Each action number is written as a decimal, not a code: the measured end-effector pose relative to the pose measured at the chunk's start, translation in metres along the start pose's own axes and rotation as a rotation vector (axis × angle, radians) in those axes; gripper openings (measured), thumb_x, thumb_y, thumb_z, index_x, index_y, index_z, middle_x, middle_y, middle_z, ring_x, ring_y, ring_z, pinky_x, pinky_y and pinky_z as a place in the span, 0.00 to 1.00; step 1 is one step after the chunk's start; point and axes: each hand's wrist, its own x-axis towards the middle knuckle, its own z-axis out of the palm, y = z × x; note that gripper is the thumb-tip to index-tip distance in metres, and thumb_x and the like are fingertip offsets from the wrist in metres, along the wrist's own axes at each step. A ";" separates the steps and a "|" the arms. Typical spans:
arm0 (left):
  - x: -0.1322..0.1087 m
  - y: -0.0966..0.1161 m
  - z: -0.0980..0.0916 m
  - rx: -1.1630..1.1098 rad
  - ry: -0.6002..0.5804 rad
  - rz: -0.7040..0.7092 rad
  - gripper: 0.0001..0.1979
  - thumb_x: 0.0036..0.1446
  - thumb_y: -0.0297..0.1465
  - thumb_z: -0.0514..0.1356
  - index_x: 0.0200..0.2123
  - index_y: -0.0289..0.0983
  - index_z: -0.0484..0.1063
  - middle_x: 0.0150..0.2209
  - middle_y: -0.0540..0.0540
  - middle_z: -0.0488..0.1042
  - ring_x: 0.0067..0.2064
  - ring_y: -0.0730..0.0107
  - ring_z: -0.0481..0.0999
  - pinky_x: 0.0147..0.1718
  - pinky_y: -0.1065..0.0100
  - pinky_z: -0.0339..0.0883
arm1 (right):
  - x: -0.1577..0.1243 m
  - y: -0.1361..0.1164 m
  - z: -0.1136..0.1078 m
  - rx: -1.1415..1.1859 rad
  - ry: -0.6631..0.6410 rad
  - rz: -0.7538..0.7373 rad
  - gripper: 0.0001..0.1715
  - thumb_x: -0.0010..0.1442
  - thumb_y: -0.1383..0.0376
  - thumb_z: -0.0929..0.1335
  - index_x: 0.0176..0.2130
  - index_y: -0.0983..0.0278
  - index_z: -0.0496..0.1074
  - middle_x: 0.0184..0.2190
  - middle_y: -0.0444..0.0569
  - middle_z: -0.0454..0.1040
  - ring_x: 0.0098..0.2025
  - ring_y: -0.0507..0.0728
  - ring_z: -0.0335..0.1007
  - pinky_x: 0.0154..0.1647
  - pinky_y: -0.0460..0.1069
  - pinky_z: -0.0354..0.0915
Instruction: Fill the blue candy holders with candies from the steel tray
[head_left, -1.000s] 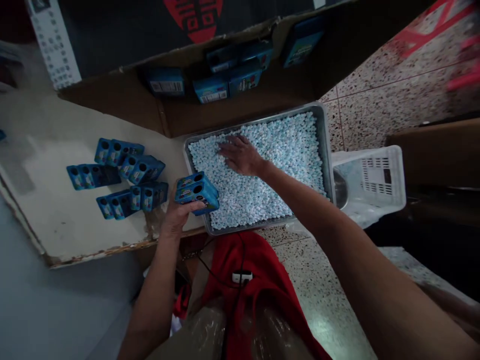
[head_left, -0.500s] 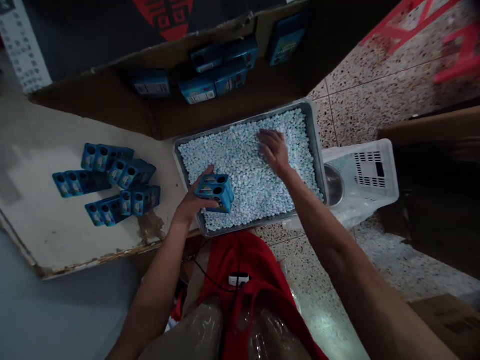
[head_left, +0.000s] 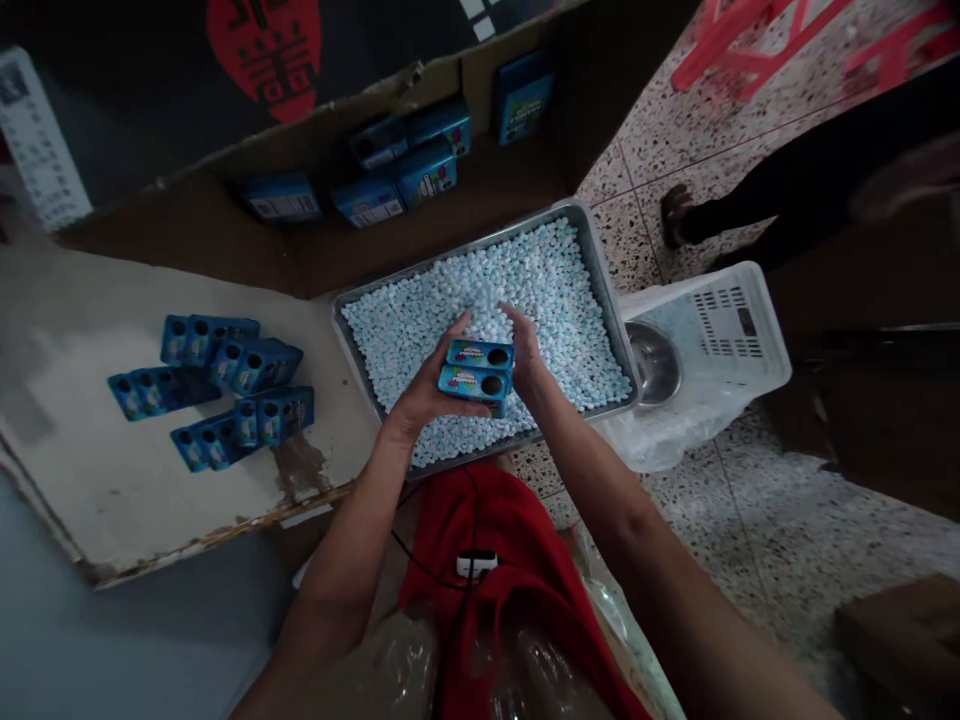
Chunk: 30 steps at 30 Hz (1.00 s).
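My left hand (head_left: 429, 393) grips a pair of small blue cartons (head_left: 475, 380) printed with coloured labels, each with a dark round opening on its upper end. They are held above a metal tray (head_left: 598, 270) full of small white and pale-blue pellets (head_left: 442, 290). Close against the cartons' right side is my right hand (head_left: 526, 350), its fingers curled round a small heap of pellets just beyond the cartons. Part of the right hand's fingers is hidden, and the cartons' insides are too dark to make out.
Several blue cartons (head_left: 266, 365) stand grouped on the worn white table (head_left: 90, 500) at left. More cartons lie inside a large cardboard box (head_left: 255, 240) behind the tray. At right are a white basket (head_left: 769, 370), a metal bowl (head_left: 656, 365) and a person's leg (head_left: 739, 218).
My right hand has come from the tray's far right side to the cartons with pellets. My left hand has moved the cartons toward the tray's middle. A person's leg has appeared at right.
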 end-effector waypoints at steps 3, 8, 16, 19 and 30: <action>-0.015 0.016 -0.010 0.253 0.120 0.100 0.51 0.36 0.43 0.84 0.64 0.46 0.71 0.64 0.40 0.76 0.63 0.45 0.78 0.60 0.52 0.76 | 0.001 -0.008 0.009 0.302 -0.038 0.126 0.47 0.61 0.25 0.56 0.40 0.59 0.79 0.38 0.53 0.85 0.58 0.68 0.79 0.60 0.67 0.75; -0.030 0.004 -0.034 0.669 0.358 0.147 0.40 0.38 0.44 0.83 0.54 0.42 0.72 0.53 0.42 0.80 0.54 0.48 0.80 0.56 0.54 0.73 | -0.011 -0.050 0.014 0.508 -0.014 0.198 0.42 0.60 0.30 0.60 0.45 0.60 0.76 0.40 0.56 0.84 0.54 0.70 0.81 0.56 0.69 0.76; -0.019 -0.012 -0.021 0.718 0.403 0.244 0.39 0.41 0.42 0.81 0.56 0.43 0.72 0.54 0.41 0.79 0.54 0.48 0.79 0.57 0.52 0.72 | -0.035 -0.122 0.024 0.228 -0.118 -0.115 0.50 0.65 0.31 0.50 0.60 0.60 0.73 0.59 0.59 0.77 0.61 0.70 0.77 0.60 0.69 0.74; -0.020 -0.013 -0.021 0.669 0.425 0.234 0.41 0.41 0.43 0.81 0.57 0.42 0.72 0.56 0.41 0.77 0.58 0.47 0.78 0.59 0.52 0.71 | -0.033 -0.126 0.025 0.162 -0.122 -0.169 0.53 0.65 0.29 0.49 0.64 0.58 0.71 0.61 0.59 0.75 0.63 0.71 0.75 0.59 0.70 0.74; -0.010 -0.025 -0.023 0.664 0.368 0.401 0.40 0.46 0.48 0.79 0.58 0.42 0.69 0.54 0.43 0.76 0.56 0.51 0.79 0.56 0.52 0.75 | -0.032 -0.141 0.028 0.560 -0.014 -0.131 0.31 0.66 0.35 0.63 0.39 0.57 0.75 0.40 0.52 0.76 0.47 0.62 0.78 0.47 0.58 0.77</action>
